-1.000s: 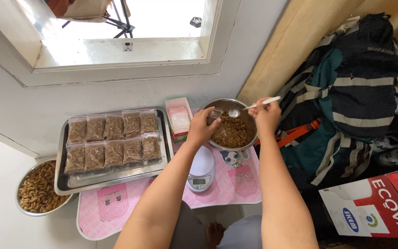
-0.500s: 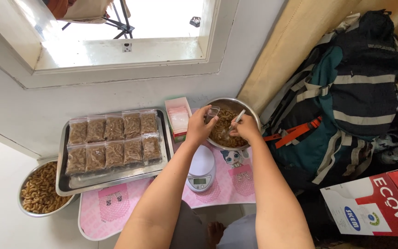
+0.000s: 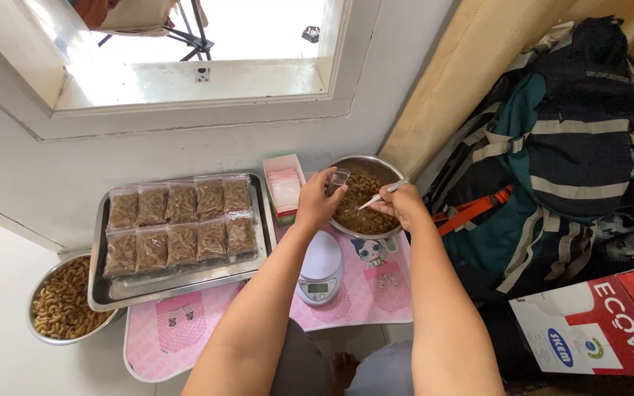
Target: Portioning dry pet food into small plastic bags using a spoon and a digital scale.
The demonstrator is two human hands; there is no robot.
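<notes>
Your left hand [image 3: 318,202] is clamped on a small clear bag [image 3: 337,178], held at the left rim of the steel bowl [image 3: 398,174]. Just right, your right hand [image 3: 403,205] grips a white spoon [image 3: 379,195], long axis pointing down-left into the snacks [image 3: 357,209]. Spoon tip is hard to make out.

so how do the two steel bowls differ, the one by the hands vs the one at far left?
The bowl by the hands sits on the pink table, holds darker brown pieces, and the right hand dips a spoon into it. The far-left bowl sits below the tray, holds paler curls, untouched. Both are round metal.
</notes>
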